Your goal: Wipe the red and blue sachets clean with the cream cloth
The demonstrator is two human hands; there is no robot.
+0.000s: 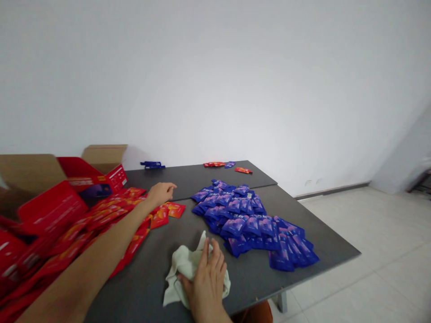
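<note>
My right hand (209, 276) rests on a crumpled pale green cloth (182, 264) on the dark tabletop. Its thumb and bent fingers grip the cloth, whose edges stick out on both sides. My left hand (161, 194) reaches over the far edge of a heap of red and orange sachets (111, 208). Its fingers point right, slightly bent and apart, with nothing visible in them. Beyond my right hand lies a spread pile of blue and purple sachets (235, 215). My left forearm covers part of the red heap.
Open red cardboard boxes (97, 177) stand on the left. Near the wall lie some dark blue packets (153, 165), red sachets (214, 164), a purple sachet (230, 164) and another red sachet (243, 170). The dark table (330, 242) ends at the right, above a tiled floor.
</note>
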